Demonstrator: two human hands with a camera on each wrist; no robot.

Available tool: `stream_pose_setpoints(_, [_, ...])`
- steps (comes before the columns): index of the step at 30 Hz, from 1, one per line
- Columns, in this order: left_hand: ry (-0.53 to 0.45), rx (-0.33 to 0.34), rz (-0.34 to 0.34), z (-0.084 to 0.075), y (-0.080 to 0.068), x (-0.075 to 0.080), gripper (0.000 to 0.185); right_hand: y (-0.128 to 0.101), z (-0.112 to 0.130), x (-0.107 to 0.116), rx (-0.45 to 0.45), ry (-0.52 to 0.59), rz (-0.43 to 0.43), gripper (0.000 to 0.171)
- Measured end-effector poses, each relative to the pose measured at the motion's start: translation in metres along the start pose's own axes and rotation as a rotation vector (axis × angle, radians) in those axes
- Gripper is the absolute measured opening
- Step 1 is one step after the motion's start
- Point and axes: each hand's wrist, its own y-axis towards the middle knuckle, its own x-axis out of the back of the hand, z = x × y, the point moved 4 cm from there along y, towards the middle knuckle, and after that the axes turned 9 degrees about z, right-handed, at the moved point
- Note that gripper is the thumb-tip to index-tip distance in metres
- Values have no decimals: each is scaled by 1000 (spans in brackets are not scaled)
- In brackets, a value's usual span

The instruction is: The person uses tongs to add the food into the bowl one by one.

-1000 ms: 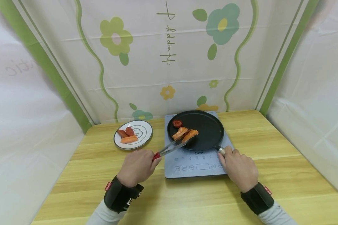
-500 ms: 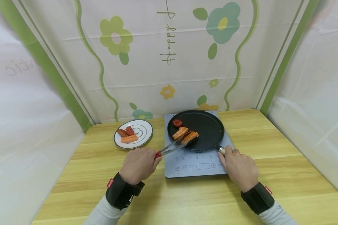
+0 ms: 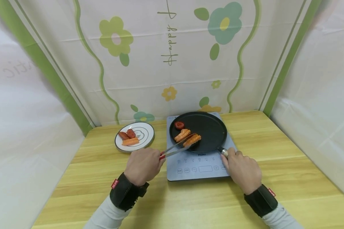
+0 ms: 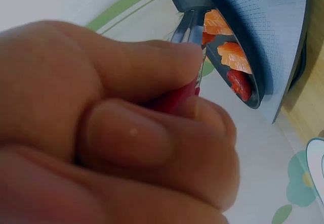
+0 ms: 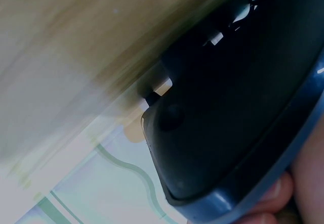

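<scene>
A black frying pan [image 3: 209, 127] sits on a grey-blue induction cooker [image 3: 200, 165]. In the pan lie two orange salmon slices [image 3: 182, 135] [image 3: 192, 140] and a red piece [image 3: 179, 124]. My left hand [image 3: 143, 165] grips red-handled metal tongs [image 3: 175, 149], whose tips close on the nearer salmon slice. The left wrist view shows fingers [image 4: 152, 148] curled round the red tongs handle [image 4: 174, 98]. My right hand [image 3: 242, 170] grips the pan handle [image 3: 224, 153] at the cooker's front right.
A white plate [image 3: 144, 141] with two dark red pieces and one orange slice stands left of the cooker on the wooden table [image 3: 189, 203]. A flowered cloth backdrop [image 3: 172, 57] closes the back and white sheets close both sides.
My left hand has shifted slightly toward the pan, and the tongs with the nearer salmon slice have sunk a little lower. My right hand stays on the pan handle.
</scene>
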Motion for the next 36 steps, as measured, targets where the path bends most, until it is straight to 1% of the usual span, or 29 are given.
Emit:
stream_pose_setpoints(7, [-38, 14, 45, 0, 0, -1, 38, 1, 0, -1, 0, 2, -2, 46])
stream_pose_setpoints(12, [-63, 17, 55, 1, 1, -3, 39, 0, 0, -1, -5, 3, 0, 46])
stream_pose_setpoints(18, [-105, 35, 60, 6, 0, -3, 43, 0, 0, 0, 10, -20, -33, 47])
stream_pose_setpoints(22, [-155, 40, 77, 10, 0, -4, 44, 1, 0, 1, 15, -26, -42, 47])
stream_pose_setpoints(27, [-190, 33, 94, 20, 0, -7, 47, 0, 0, 1, 13, -24, -33, 47])
stream_pose_setpoints(36, [-250, 3, 79, 39, -2, -17, 45, 1, 1, 0, 4, -21, -22, 47])
